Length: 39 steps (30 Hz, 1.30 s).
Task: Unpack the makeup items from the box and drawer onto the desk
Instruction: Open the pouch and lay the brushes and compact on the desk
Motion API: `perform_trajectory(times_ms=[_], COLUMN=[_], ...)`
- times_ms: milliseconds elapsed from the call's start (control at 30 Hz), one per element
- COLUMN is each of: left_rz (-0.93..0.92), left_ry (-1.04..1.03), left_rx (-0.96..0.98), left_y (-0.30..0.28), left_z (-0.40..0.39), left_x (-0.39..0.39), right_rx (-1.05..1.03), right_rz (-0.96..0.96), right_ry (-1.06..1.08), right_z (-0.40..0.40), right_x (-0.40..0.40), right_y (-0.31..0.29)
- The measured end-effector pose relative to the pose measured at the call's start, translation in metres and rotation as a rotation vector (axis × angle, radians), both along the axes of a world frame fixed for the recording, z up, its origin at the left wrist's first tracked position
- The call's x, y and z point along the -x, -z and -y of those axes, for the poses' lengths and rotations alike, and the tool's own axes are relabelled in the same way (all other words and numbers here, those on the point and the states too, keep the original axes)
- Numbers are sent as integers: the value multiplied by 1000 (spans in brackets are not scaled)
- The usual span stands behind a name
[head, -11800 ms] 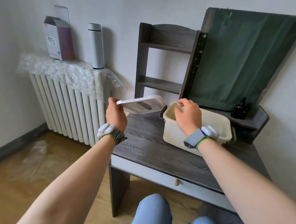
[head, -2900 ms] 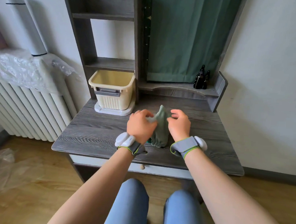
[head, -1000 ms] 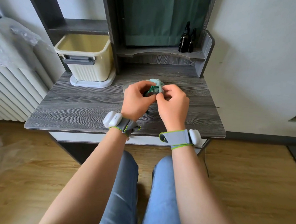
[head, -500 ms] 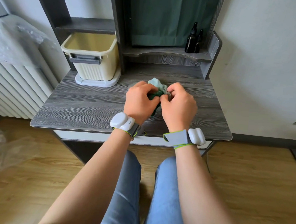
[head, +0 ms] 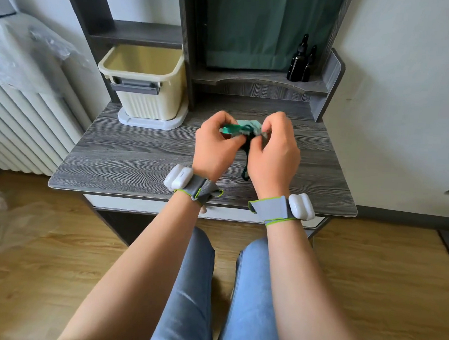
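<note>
— Count on the desk (head: 129, 161), please.

— One cream storage box (head: 144, 86), open, standing on its one grey-white lid (head: 152, 120) at the back left. Two dark dropper bottles (head: 302, 61) side by side on the low shelf at the right. One green curtain (head: 266, 28) behind that shelf. One pale green pouch (head: 251, 125) with one dark green drawstring (head: 245, 168).

— Where is the pouch?

— Held just above the middle of the desk, between two hands. The left hand (head: 214, 148) pinches the teal mouth of the pouch, fingers curled onto it. The right hand (head: 274, 152) has its fingers closed on the other side of the opening; the tips are hidden, so probably a pinch on the cloth or cord. The cord's free end hangs down between the wrists.

— Worn items?

— Two grey wristbands, each with one white pod (head: 178, 177).

— Change from half a second ago?

— The hands have drawn slightly apart. More teal lining shows, and the cord now trails down. Box, lid and bottles unchanged.
</note>
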<state>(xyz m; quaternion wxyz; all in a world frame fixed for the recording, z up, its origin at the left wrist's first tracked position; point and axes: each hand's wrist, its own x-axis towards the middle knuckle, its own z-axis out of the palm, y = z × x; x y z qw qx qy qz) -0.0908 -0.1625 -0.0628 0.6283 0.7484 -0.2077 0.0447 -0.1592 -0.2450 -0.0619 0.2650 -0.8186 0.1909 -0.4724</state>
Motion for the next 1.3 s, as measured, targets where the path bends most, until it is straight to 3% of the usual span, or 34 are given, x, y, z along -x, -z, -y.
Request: perform_trajectory(times_ms=[300,467,667,800,933,1300], left_rz=[377,292,25,33,-74,18], left_ry=[-118,-145,-118,-102,-7,27], left_rx=[-168,-159,12,23,38,-57], left_y=[-3,-1,9,9,5,3], left_z=[-3,-1,-1,1,4,9], left_x=[13,19,21,21,17,25], right_rx=[188,121,16,-49,-170,-272], right_rz=[-3,26,57,114,169,55], right_ry=[59,74,104,-9,-35,-107], right_z=[6,13,24,20,32,21], right_x=[-2,1,5,5,-1,2], right_y=[12,19,25,23,18,3])
